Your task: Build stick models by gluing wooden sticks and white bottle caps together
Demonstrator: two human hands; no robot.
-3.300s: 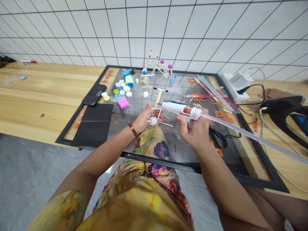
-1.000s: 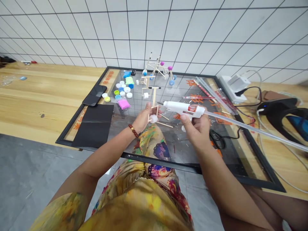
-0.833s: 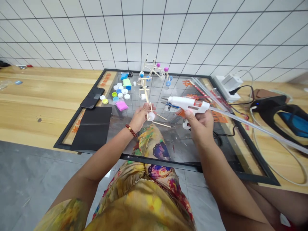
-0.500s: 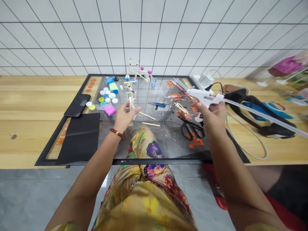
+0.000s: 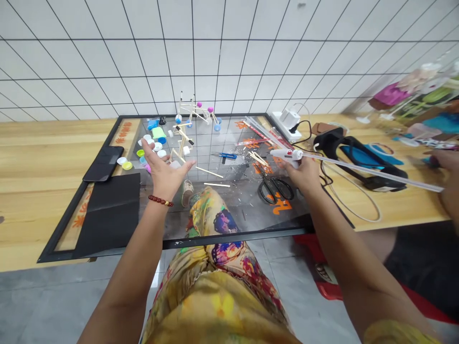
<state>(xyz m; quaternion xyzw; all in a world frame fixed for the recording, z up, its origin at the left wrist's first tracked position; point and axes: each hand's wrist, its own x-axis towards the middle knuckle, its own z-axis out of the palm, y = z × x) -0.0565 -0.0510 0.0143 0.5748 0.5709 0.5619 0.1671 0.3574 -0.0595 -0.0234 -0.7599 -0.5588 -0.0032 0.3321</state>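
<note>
My left hand [image 5: 163, 171] is raised palm-up over the glass-topped frame [image 5: 107, 138], fingers spread. A small stick model with a black-tipped bar and white cap [image 5: 182, 142] stands tilted just past its fingertips; whether they touch is unclear. My right hand [image 5: 304, 173] grips a white glue gun [image 5: 287, 154] low over the glass on the right. A long clear glue stick [image 5: 376, 173] juts from the gun's back toward the right. Loose wooden sticks [image 5: 211, 177] lie on the glass between my hands.
Coloured bottle caps [image 5: 152, 143], a phone [image 5: 103, 163] and a black sheet [image 5: 111, 205] lie left. Black scissors [image 5: 274, 188], a blue cutter [image 5: 225, 155], a power strip [image 5: 287, 119] and cables lie right. A finished stick model [image 5: 195, 109] stands at the back. Another person's hand [image 5: 448, 162] is at the right edge.
My right hand carried the glue gun away from the stick model, to the right and down. My left hand opened from its pinch on the model. The view swung right.
</note>
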